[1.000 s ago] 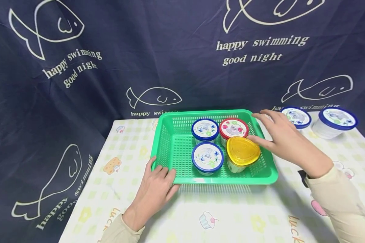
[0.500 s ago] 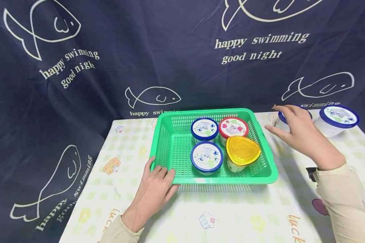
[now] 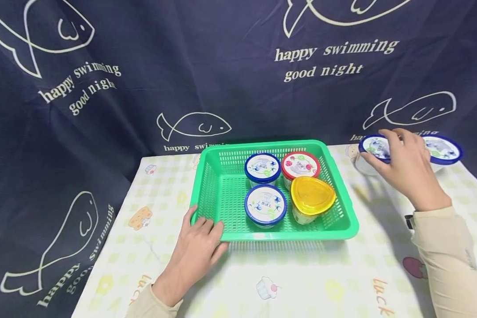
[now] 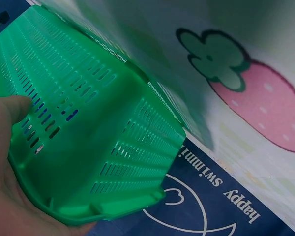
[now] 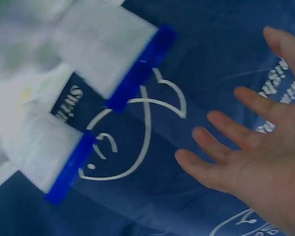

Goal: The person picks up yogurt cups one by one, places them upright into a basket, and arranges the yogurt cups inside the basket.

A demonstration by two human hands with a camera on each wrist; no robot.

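Observation:
In the head view, my left hand (image 3: pixel 194 249) grips the near-left corner of the green basket (image 3: pixel 258 236), fingers over its rim; the left wrist view shows the thumb on the basket's outer wall (image 4: pixel 88 142). Two blue-lidded tubs (image 3: pixel 265 205) (image 3: pixel 262 167), a red-lidded tub (image 3: pixel 300 165) and a yellow-lidded tub (image 3: pixel 312 196) stand inside the basket. My right hand (image 3: pixel 411 172) hovers over two more blue-lidded tubs (image 3: pixel 375 148) (image 3: pixel 441 149) on the table. In the right wrist view its fingers are spread, apart from both tubs (image 5: pixel 105 49) (image 5: pixel 44 147).
A patterned cloth (image 3: pixel 302 282) covers the table. Behind the table hangs a dark blue curtain (image 3: pixel 238 88) with white fish and lettering, close to the back edge. The two tubs outside the basket stand near the back right.
My right hand has moved right, from beside the basket to above the tubs at the back right. My left hand keeps its grip on the basket's corner. The head view has shifted slightly.

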